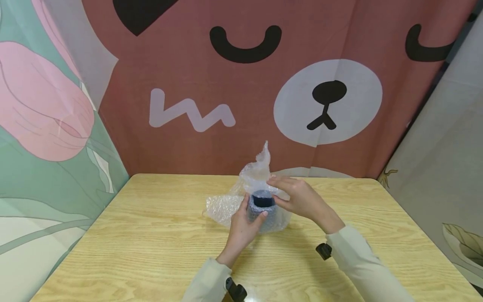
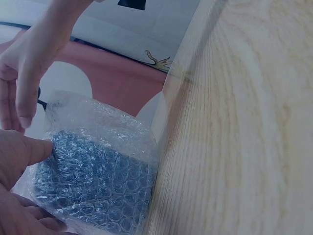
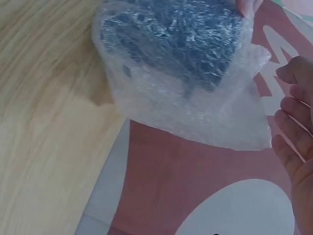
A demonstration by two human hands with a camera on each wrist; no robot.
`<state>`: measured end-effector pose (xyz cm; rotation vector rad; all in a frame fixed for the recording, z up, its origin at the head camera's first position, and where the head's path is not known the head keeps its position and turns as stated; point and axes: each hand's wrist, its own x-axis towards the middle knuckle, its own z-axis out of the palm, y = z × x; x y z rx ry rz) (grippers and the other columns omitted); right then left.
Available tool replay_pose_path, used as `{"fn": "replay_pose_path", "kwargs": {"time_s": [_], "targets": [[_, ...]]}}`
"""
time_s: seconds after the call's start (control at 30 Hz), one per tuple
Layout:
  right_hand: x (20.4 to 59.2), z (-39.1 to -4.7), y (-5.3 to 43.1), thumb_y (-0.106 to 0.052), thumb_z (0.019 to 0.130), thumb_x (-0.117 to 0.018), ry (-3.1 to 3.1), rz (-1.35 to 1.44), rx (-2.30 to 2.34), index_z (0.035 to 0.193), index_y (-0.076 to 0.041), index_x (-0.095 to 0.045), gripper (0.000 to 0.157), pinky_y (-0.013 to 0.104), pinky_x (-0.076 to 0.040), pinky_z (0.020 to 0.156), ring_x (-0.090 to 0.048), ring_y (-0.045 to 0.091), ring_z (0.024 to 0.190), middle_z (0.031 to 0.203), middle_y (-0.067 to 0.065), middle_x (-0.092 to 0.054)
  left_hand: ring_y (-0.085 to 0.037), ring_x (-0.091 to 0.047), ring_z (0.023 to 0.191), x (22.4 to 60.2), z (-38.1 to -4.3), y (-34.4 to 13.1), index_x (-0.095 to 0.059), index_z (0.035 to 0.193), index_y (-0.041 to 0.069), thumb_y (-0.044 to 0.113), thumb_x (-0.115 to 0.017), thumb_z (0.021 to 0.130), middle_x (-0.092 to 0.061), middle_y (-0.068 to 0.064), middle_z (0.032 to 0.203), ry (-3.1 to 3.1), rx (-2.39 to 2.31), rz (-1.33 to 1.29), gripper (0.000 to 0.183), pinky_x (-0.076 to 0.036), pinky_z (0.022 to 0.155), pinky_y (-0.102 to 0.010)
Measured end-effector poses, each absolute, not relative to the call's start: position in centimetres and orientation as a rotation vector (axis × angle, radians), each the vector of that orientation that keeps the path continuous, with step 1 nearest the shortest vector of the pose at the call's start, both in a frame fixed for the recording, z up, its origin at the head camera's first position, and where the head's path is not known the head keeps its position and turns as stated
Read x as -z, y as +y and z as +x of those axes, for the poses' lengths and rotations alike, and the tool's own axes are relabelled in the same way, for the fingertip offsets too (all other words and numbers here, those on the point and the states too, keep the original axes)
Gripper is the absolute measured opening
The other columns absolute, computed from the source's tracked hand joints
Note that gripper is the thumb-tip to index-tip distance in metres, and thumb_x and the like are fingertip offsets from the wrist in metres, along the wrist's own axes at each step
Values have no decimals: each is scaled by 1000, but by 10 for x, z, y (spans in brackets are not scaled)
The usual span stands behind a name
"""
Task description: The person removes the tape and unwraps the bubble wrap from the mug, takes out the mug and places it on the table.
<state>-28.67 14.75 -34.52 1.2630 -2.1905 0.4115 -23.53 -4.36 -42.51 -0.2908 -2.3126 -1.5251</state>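
On the table [image 1: 158, 235] stands a blue, round-topped thing [image 1: 268, 218] with a dark hollow top, wrapped round in clear bubble wrap [image 1: 224, 209]. My left hand [image 1: 241, 228] grips its side, thumb on the near side and fingers on the far side. A loose flap of the wrap rises behind it, and another spreads to the left. My right hand [image 1: 303, 199] hovers by the upper right of the thing, fingers loosely bent. In the right wrist view, the right hand [image 3: 298, 115] shows nothing in its fingers, close to the wrap's loose edge. What kind of thing is wrapped cannot be told.
A brown cloth with a bear's face [image 1: 188, 151] hangs behind the table's far edge. Patterned cloths hang at the left [image 1: 45, 126] and right [image 1: 434, 167]. A black wrist device [image 1: 235, 289] sits at the left sleeve, another [image 1: 323, 251] at the right.
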Motion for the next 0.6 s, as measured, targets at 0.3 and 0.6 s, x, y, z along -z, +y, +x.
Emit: {"fn": "replay_pose_path", "kwargs": {"time_s": [0.3,0.6], "targets": [[356,-285,150,-4,77,-79,-2249,1262,-321,115,1,-69,39,40,-56,75,-65,28,103,116,16,-67,-41,-47,125,426,-236,-45,-35,144,-10,29,-73,87,-47,-29,136,-2327,1532,-292,79,-39,101,-53],[365,-286,152,-3,76,-79,-2226,1207,-290,112,0,-70,37,40,-57,71,-67,28,97,113,16,-68,-42,-48,124,426,-236,-45,-36,143,-11,28,-73,87,-48,-30,135,-2316,1520,-302,78,-40,101,-52]]}}
